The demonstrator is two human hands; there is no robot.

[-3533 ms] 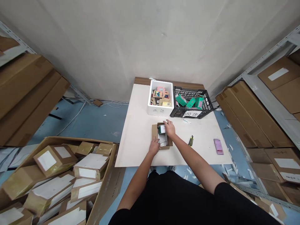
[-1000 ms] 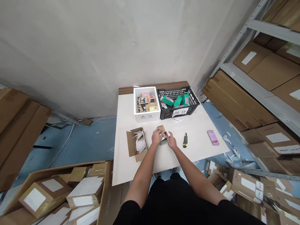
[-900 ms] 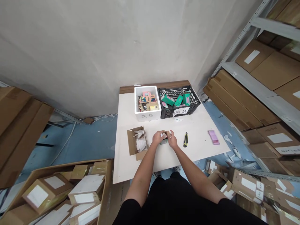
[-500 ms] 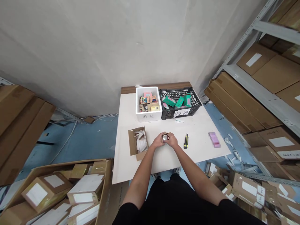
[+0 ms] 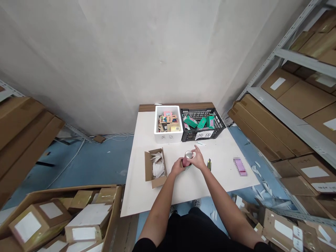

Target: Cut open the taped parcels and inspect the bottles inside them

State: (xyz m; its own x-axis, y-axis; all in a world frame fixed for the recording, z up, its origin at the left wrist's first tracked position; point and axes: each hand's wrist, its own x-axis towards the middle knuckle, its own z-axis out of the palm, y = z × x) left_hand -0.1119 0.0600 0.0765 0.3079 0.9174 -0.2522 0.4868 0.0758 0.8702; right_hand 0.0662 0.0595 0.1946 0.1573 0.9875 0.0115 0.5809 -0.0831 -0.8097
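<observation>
A pink cylindrical can with a silvery round end (image 5: 188, 157) is held over the table between my hands, partly out of a small box whose sides are mostly hidden. My left hand (image 5: 178, 167) is closed around that small box at its lower left. With thumb and fingers, my right hand (image 5: 198, 160) grips the can near its silvery end from the right. Just right of my right wrist lies a black-and-yellow utility knife (image 5: 209, 164). An open cardboard box (image 5: 148, 168) with crumpled white paper (image 5: 158, 166) inside stands left of my hands.
At the back of the white table (image 5: 143, 131) stand a white foam box (image 5: 168, 138) of small packages and a black plastic crate (image 5: 189, 137) with green cartons. A blurred pink item (image 5: 240, 166) lies at right. Shelves (image 5: 278, 99) and a large carton (image 5: 119, 196) flank the table.
The pink can has come up out of the small box, its side now showing. My right hand has shifted from the box's side to the can's upper part. The view has tilted slightly.
</observation>
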